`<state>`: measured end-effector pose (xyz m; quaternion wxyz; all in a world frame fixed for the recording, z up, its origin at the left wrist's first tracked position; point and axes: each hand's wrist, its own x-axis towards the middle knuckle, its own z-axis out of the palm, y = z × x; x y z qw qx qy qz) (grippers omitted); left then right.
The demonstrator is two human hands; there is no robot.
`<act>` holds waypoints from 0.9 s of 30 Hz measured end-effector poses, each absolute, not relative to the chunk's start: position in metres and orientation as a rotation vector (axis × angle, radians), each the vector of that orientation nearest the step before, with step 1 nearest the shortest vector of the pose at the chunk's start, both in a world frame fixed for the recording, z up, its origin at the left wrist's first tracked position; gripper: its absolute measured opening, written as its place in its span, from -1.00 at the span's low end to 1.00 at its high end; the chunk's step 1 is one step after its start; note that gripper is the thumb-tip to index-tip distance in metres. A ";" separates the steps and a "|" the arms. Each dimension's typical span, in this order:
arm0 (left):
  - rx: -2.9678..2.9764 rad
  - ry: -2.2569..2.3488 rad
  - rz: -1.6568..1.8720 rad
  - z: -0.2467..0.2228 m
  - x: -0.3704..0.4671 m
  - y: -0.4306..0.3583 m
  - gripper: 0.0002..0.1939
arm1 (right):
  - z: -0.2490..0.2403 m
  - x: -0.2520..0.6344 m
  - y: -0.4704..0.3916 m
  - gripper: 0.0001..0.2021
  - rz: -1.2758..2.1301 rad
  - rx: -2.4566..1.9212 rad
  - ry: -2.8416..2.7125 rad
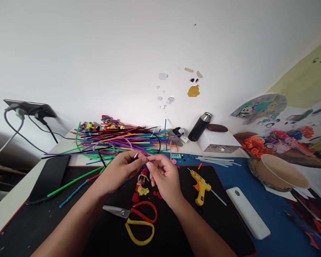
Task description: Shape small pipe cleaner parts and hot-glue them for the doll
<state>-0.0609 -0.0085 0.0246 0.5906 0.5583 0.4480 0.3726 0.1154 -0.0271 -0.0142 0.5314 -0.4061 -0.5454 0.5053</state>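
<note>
My left hand [127,166] and my right hand [163,175] meet fingertip to fingertip above the black mat [176,221]. Both are closed in a pinch. A speck of orange-red shows between the fingertips, too small to name. A shiny metal tip [135,155] sticks up by my left fingers; the rest of it is hidden. Just below the hands lies a small fuzzy figure [142,184] in red, pink and yellow, with red curled bits [157,194] beside it. Nearer to me rest scissors [132,216] with one red and one yellow handle loop.
Colourful pipe cleaners [123,141] are heaped along the wall. A yellow glue gun [200,187] with a glue stick lies right of my hands, near a white oblong case [247,212]. A black bottle [200,126] leans against a white box [219,141]. A black phone-like slab [49,178] lies left.
</note>
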 end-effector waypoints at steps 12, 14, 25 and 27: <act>1.396 1.111 0.757 0.021 -0.057 -0.007 -0.42 | -0.029 0.124 -0.026 -0.63 1.293 -0.960 -1.281; 1.405 1.120 0.750 0.022 -0.055 -0.007 -0.41 | -0.031 0.125 -0.026 -0.63 1.296 -0.958 -1.268; 1.313 1.197 0.715 0.011 -0.042 -0.011 -0.44 | -0.045 0.138 -0.030 -0.74 1.216 -0.984 -1.267; 1.267 1.194 0.724 0.009 -0.040 -0.012 -0.46 | -0.044 0.139 -0.030 -0.74 1.219 -0.969 -1.262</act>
